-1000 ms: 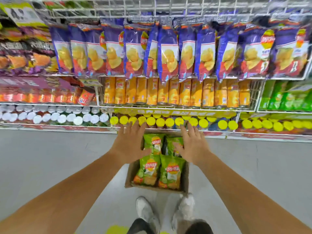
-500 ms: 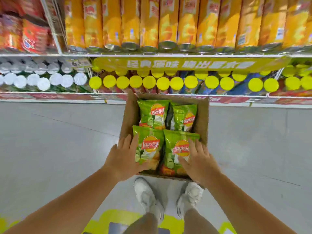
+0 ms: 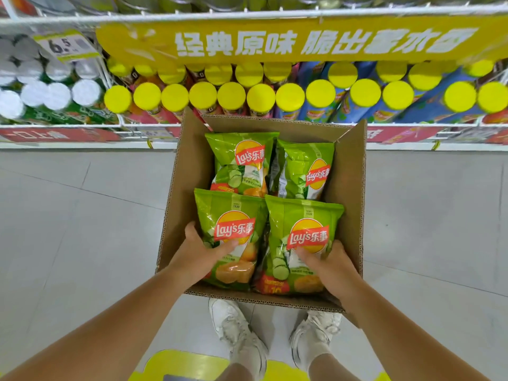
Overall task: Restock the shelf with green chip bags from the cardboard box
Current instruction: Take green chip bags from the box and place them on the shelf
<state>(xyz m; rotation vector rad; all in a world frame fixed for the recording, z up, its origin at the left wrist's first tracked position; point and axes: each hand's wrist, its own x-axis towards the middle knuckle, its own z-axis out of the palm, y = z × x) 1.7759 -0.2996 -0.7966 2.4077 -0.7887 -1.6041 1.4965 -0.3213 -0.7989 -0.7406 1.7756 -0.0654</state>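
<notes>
An open cardboard box (image 3: 189, 171) stands on the floor at my feet with several green chip bags inside. My left hand (image 3: 196, 255) grips the near left green bag (image 3: 231, 215) by its left edge, thumb across the front. My right hand (image 3: 331, 266) grips the near right green bag (image 3: 302, 215) at its lower right, thumb on the front. Two more green bags, the far left (image 3: 242, 160) and the far right (image 3: 305, 169), lie behind them in the box.
Directly behind the box is the bottom shelf (image 3: 247, 133) filled with yellow-lidded chip cans (image 3: 203, 94) and white-lidded cans (image 3: 57, 94) to the left. A yellow banner (image 3: 275, 42) edges the shelf above. My white shoes (image 3: 236, 331) stand on grey floor by the box.
My head has dropped closer to the box, and both hands went from hovering above the box down into it, and each has closed on one of the two near bags.
</notes>
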